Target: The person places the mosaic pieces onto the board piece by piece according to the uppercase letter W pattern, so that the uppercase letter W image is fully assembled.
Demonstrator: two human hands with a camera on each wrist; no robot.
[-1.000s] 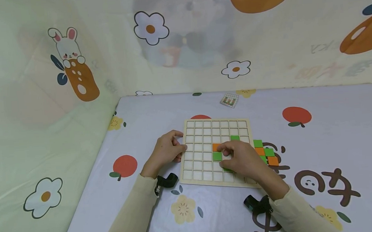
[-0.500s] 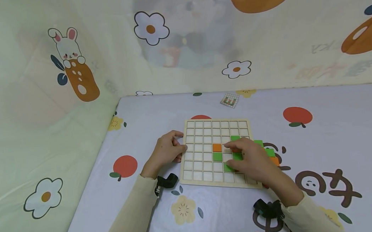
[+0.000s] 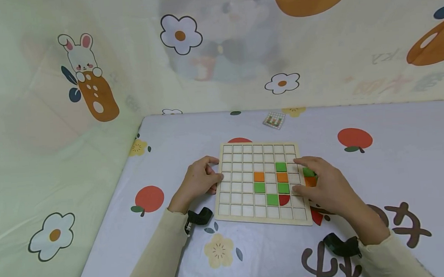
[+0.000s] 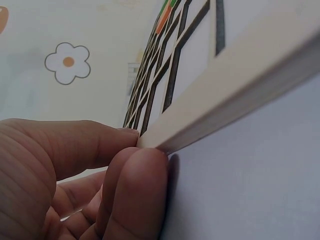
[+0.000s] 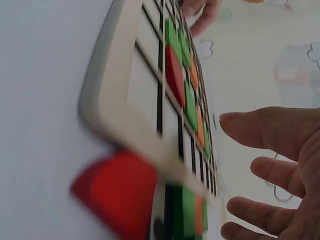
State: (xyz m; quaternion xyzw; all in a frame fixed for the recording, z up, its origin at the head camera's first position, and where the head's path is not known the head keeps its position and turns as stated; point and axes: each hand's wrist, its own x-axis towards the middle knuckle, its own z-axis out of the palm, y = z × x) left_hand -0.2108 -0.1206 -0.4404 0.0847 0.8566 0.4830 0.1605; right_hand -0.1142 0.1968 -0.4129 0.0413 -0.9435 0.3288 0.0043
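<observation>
A wooden grid board [image 3: 239, 199] lies on the table with green, orange and red tiles in some of its cells. My left hand [image 3: 198, 178] holds the board's left edge; in the left wrist view its thumb and finger [image 4: 135, 185] meet at the wooden rim. Over the right edge my right hand [image 3: 329, 187] is spread, thumb and fingers apart with nothing between them. A red round-cornered tile [image 3: 284, 200] sits below a green tile [image 3: 283, 188], an orange tile [image 3: 282, 177] and another green tile [image 3: 281, 167]. Left of these are an orange tile [image 3: 259, 177] and two green ones.
Loose tiles lie right of the board, partly hidden by my right hand: a green tile [image 3: 308, 172] and a red piece [image 3: 316, 217] show. Behind the board lies a small pattern card [image 3: 274, 120]. A printed curtain [image 3: 217, 62] stands along the table's back edge.
My right hand has moved right, from the middle of the board to its right edge, uncovering the red tile and the orange and green tiles above it. The left hand stays in place.
</observation>
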